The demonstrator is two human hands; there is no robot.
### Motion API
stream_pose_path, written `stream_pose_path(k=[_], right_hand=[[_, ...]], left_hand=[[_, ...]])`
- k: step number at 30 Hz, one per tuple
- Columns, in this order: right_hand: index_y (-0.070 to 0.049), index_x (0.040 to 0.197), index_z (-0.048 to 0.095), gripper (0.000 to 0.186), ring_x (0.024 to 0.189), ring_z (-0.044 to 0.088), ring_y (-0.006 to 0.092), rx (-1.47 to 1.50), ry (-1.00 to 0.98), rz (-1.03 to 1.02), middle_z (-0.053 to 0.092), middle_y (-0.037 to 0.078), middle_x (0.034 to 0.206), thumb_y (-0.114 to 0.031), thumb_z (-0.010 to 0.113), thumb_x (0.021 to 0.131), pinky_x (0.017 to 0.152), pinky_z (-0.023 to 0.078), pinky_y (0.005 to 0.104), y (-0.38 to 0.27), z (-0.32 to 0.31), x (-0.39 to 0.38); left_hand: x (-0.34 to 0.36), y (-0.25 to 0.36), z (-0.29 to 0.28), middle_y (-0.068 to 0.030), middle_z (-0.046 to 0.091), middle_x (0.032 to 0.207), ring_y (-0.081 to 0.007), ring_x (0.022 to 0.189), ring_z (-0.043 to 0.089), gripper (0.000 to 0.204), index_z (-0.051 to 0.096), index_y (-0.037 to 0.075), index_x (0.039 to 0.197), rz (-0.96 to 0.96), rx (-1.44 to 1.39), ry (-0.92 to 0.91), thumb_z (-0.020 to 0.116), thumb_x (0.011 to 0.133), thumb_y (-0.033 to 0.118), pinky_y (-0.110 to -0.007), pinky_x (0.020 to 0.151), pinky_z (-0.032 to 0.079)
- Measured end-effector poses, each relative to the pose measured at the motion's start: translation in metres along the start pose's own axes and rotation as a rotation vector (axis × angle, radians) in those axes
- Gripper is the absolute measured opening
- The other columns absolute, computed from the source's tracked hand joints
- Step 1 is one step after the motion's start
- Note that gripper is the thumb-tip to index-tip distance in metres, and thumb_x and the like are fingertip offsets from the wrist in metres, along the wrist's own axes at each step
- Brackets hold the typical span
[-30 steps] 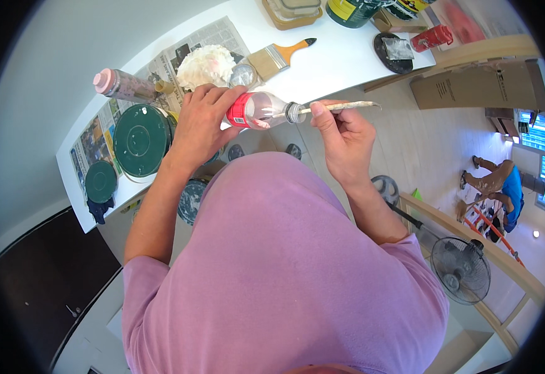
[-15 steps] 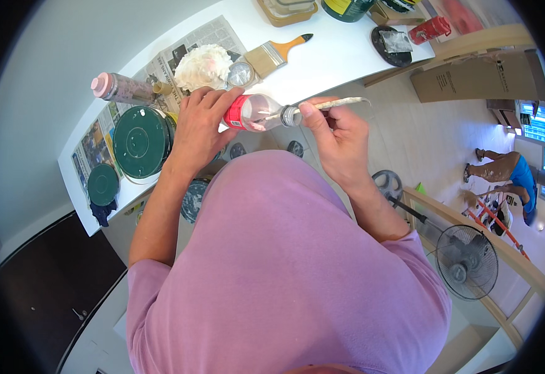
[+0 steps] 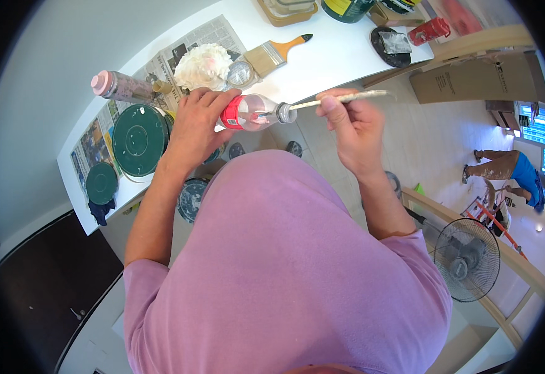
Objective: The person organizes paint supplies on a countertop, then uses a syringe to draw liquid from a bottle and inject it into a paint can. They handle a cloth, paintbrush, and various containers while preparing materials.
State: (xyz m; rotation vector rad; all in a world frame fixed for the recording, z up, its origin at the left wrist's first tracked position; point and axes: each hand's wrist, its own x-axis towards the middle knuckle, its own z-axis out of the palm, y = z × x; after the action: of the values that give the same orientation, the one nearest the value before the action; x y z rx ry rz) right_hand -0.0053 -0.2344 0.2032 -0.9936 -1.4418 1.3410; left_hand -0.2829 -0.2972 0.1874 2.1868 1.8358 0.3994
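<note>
A clear plastic bottle (image 3: 261, 113) with a red label lies sideways, its mouth pointing right. My left hand (image 3: 197, 124) is closed round its base end, by the table's front edge. My right hand (image 3: 352, 131), a little blurred, pinches a thin pale stick (image 3: 360, 96) with a whitish crust along its far end. The stick's left tip is at the bottle's mouth; whether it is still inside I cannot tell. Beyond my left hand are a crumpled whitish wad (image 3: 202, 67), a round clear lid or jar (image 3: 241, 73) and a wide paintbrush (image 3: 266, 59).
Newspaper (image 3: 222, 34) covers part of the white table. Dark green tubs (image 3: 139, 140), a smaller green lid (image 3: 101, 184) and a pink-capped bottle (image 3: 126, 87) stand left. A fan (image 3: 467, 259) and wooden rail (image 3: 506, 249) are at right. Another person (image 3: 522, 174) bends over farther off.
My right hand has moved to the right, drawing the stick mostly out of the bottle. My left hand keeps the bottle in nearly the same place. The distant person has shifted slightly.
</note>
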Motion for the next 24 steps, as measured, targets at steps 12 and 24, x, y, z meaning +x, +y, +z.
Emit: stream_pose_path(k=[12,24], right_hand=[[0.0,0.094,0.074,0.011,0.077,0.062,0.0177,-0.426,-0.177,-0.267,0.076,0.007,0.097,-0.012,0.075,0.094,0.068,0.051,0.0337,-0.004,0.008,0.003],[0.001,0.108,0.072,0.022,0.068,0.057,0.0143,-0.318,-0.329,0.053,0.07,0.007,0.086,-0.019,0.072,0.099,0.066,0.047,0.0282,-0.013,-0.01,0.032]], left_hand=[[0.005,-0.002,-0.004,-0.0086,0.068,0.12,-0.0313,0.121,0.057,0.071,0.061,0.017,0.139,0.031,0.032,-0.036,0.087,0.073,0.017,-0.045,0.103,0.041],[0.005,-0.009,0.002,-0.0104,0.067,0.125,-0.0311,0.122,0.057,0.071,0.06,0.017,0.14,0.032,-0.049,-0.083,0.086,0.074,0.018,-0.045,0.105,0.042]])
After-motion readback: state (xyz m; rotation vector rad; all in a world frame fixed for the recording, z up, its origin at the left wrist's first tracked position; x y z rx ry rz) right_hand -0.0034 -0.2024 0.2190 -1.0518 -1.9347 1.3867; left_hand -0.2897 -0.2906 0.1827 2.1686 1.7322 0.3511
